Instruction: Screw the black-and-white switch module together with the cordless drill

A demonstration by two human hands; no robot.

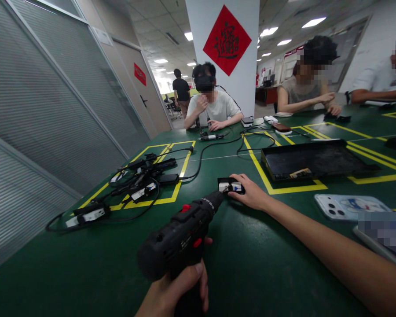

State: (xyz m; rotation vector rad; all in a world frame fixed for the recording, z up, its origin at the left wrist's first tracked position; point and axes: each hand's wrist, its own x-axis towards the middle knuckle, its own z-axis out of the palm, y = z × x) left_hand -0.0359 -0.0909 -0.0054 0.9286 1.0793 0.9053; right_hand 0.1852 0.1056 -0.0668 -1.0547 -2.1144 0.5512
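Note:
My left hand (pixel 181 286) is wrapped round the handle of a black cordless drill (pixel 188 233) with red switches. The drill's nose slants up and to the right, and its bit reaches a small black-and-white block (pixel 230 186) with blue marks. Whether the bit touches the block or only overlaps it in view, I cannot tell. On the green table, my right hand (pixel 249 191) grips this block from the right, thumb on the near side and fingers on the far side. Part of the block is hidden by my fingers and the drill tip.
Left of the block lies a tangle of black cables and adapters (pixel 145 180) with white labels. A black tray (pixel 317 160) stands to the right, beyond a phone (pixel 350 206). Farther back is a pen-shaped tool (pixel 211 137). Several people sit round the table (pixel 267 264).

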